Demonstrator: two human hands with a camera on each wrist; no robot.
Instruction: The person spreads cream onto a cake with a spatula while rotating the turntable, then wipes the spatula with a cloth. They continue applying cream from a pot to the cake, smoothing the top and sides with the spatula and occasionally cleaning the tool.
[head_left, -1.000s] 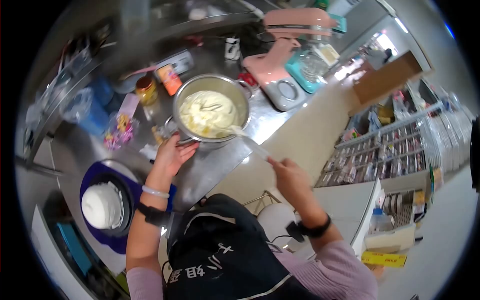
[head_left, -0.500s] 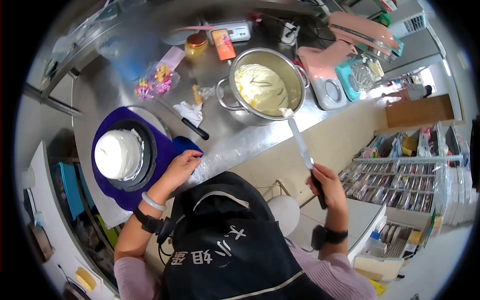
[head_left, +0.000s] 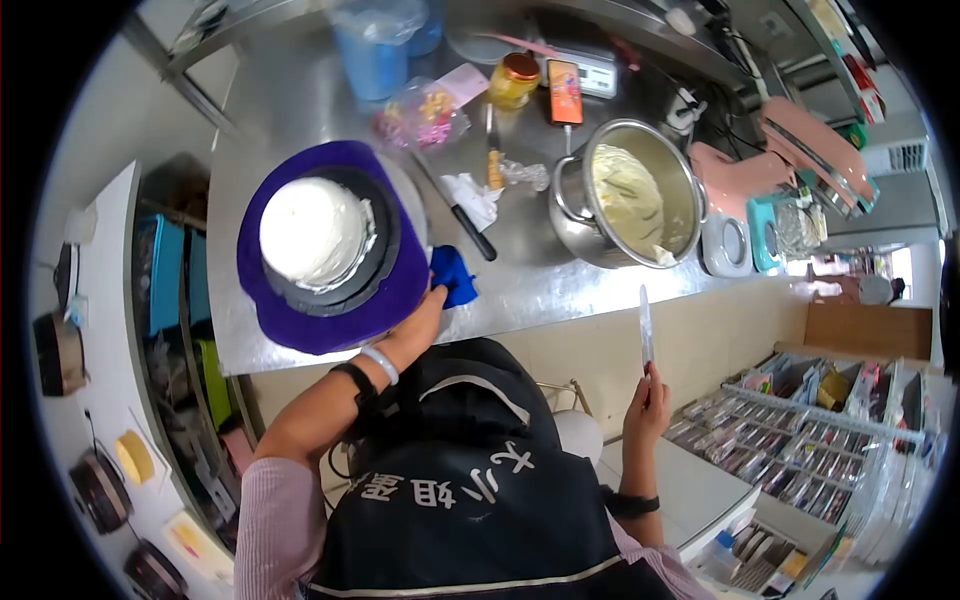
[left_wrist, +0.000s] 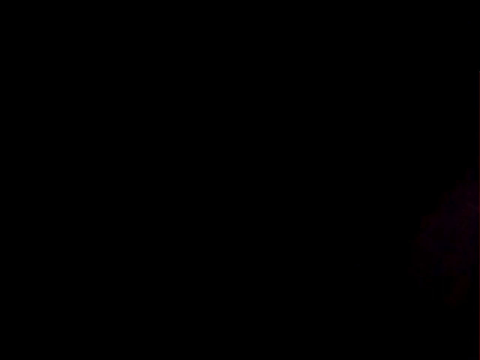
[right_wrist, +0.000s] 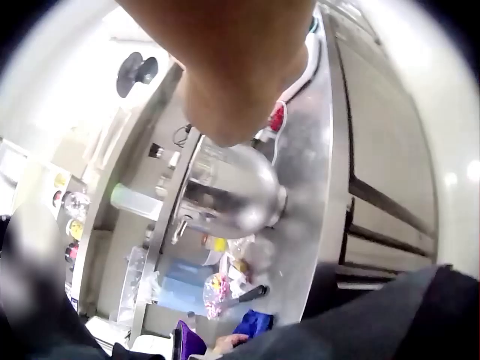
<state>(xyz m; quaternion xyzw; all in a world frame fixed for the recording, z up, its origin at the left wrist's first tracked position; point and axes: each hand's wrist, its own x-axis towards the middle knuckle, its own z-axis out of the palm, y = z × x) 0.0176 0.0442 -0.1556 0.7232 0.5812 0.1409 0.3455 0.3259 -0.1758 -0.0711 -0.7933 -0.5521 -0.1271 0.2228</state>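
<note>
My right hand (head_left: 648,402) grips a palette knife (head_left: 646,325) in the head view, its pale blade pointing up toward the table edge, below the pot. The steel pot (head_left: 573,222) holds whipped cream (head_left: 625,185), with a dab of cream at its near rim. At the left, my left hand (head_left: 412,328) lies along the edge of a purple mat (head_left: 262,215), fingertips by a crumpled blue cloth (head_left: 455,277). On that mat a cake coated in white cream (head_left: 312,230) stands on a dark round board (head_left: 378,262). The left wrist view is almost black.
A black-handled tool (head_left: 470,228), a white tissue (head_left: 475,200) and a wooden-handled knife (head_left: 494,165) lie between mat and pot. Behind them stand a jar (head_left: 514,82), a phone (head_left: 565,95) and a scale (head_left: 595,75). A pink stand mixer (head_left: 735,175) is right of the pot.
My left hand has left the pot's handle for the purple mat's edge by the blue cloth. My right hand has drawn the palette knife out of the pot. The head view has swung left.
</note>
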